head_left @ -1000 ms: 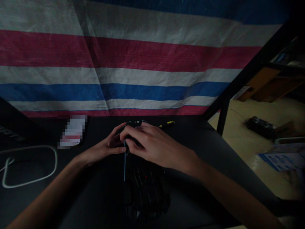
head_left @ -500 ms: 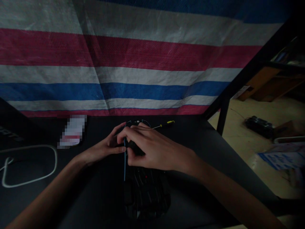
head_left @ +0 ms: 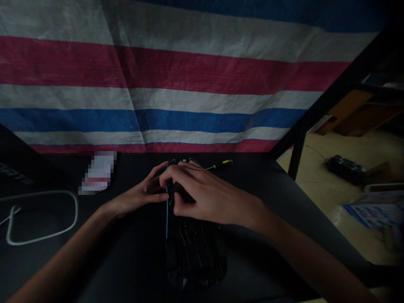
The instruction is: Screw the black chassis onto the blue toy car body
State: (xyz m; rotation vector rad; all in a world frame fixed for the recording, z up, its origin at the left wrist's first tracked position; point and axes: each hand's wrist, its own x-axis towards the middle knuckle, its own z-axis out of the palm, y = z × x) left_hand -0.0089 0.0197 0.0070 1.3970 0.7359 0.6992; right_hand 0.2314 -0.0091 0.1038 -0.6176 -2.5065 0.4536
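A black toy car (head_left: 198, 256) with a thin light-blue edge lies lengthwise on the dark table in front of me. My left hand (head_left: 143, 194) grips its far left side, thumb against the blue edge and fingers beyond. Over the far half of the car bends my right hand (head_left: 203, 191), its fingers curled and the thumb tucked below them. Whatever sits between those fingers is dark and hidden. Just past the right hand lies a screwdriver (head_left: 222, 163) with a yellow and black handle.
A pixelated pale item (head_left: 97, 172) lies left of my hands, and a white cable loop (head_left: 75, 214) is nearer. A striped woven sheet (head_left: 189, 63) hangs behind the table. Past the right edge (head_left: 328, 227), several things lie on the floor.
The view has shifted slightly. My right thumb and curled fingers have moved a little to the right over the car, while the left hand keeps its place on the side.
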